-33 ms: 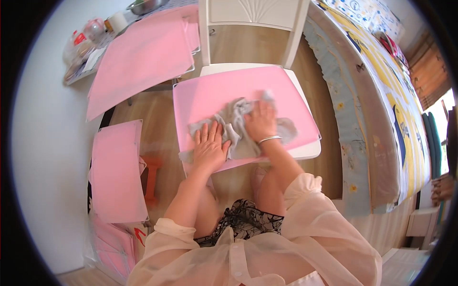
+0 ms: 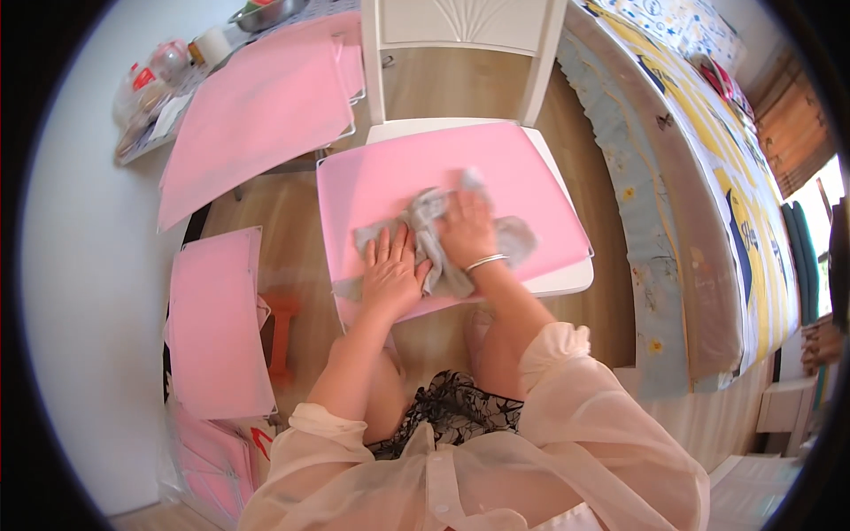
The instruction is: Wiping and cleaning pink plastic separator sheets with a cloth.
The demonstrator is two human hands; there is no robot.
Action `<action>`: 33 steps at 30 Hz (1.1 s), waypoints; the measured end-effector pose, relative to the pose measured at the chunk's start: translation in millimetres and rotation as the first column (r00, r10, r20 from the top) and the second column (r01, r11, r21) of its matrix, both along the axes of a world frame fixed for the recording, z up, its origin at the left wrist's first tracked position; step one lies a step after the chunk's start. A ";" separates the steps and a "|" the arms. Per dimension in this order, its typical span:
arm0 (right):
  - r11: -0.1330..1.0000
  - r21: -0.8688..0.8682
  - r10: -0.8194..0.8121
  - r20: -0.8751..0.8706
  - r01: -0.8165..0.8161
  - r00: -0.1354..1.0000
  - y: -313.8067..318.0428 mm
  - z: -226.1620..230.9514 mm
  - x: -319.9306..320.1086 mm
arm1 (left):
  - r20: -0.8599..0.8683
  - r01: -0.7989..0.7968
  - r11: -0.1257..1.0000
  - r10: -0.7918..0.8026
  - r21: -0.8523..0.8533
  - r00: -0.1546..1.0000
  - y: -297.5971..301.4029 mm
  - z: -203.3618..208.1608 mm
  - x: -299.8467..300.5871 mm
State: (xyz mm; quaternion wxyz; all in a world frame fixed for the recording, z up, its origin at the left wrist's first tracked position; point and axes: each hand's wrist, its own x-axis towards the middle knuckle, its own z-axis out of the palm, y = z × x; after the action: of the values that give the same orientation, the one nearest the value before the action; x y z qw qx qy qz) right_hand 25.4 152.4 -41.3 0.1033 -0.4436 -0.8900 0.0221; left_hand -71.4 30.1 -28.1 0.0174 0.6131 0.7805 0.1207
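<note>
Head view showing no shift from before: left hand (image 2: pixel 390 274) pressing flat and open on grey cloth (image 2: pixel 518 237), right hand (image 2: pixel 467 232) lying spread over its bunched middle, gripping nothing, on pink mat (image 2: pixel 398 173) covering white chair (image 2: pixel 567 281).

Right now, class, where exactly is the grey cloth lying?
In the head view the grey cloth lies crumpled at centre frame on the pink sheet covering the white chair's seat, under the left hand and right hand.
</note>
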 end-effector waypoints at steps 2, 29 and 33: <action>0.992 0.021 0.122 0.003 -0.122 0.993 -1.1 -2.0 -4.9 | -0.016 0.025 1.000 -0.025 -0.001 1.000 9.3 -3.8 2.0; 0.848 -0.219 -0.438 0.225 0.483 0.870 2.8 32.6 114.5 | -0.030 0.294 0.950 -0.299 -0.100 0.954 90.1 2.4 45.1; 0.904 -0.205 -0.385 -0.015 0.374 0.923 98.7 6.5 113.3 | 0.005 0.384 0.918 -0.385 -0.098 0.923 92.5 6.0 45.5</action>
State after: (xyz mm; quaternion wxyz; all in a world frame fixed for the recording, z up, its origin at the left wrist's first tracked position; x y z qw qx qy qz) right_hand 138.6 251.1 -34.8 0.0855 -0.6156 -0.7767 0.1021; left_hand -25.9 122.6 -22.1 0.0648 0.7537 0.6499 0.0726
